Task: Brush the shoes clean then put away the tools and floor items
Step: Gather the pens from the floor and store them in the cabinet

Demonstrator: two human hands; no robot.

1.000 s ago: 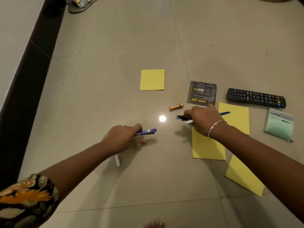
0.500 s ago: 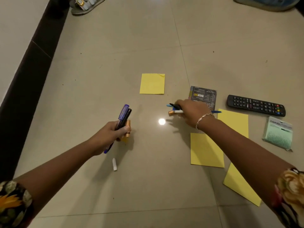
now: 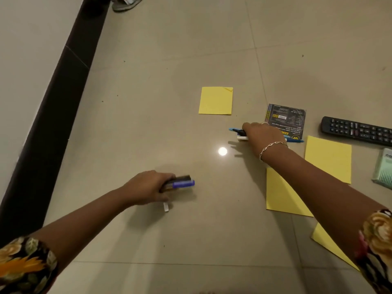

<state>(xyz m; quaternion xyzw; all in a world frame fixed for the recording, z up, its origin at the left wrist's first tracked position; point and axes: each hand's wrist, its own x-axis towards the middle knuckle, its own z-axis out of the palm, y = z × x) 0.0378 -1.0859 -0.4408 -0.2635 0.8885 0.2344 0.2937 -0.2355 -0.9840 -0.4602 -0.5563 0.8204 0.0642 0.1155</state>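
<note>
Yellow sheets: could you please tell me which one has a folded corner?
The lone yellow sheet left of the black notepad; its far right corner is turned down, the others show none.

Sandal (image 3: 127, 3): cut off by top edge.
Remote (image 3: 356, 130), green pack (image 3: 384, 168): cut by right edge.
Notepad (image 3: 286, 118): print too small to read.
Pens (image 3: 237, 130): middles hidden under right hand (image 3: 264, 134).
Markers (image 3: 183, 183): rear ends hidden in left hand (image 3: 148, 187).
White piece (image 3: 166, 207): partly under it, unidentifiable.

wall (image 3: 25, 60) left | black skirting (image 3: 53, 107) along its foot | tiled floor (image 3: 169, 49) | light glare (image 3: 222, 151)
</note>
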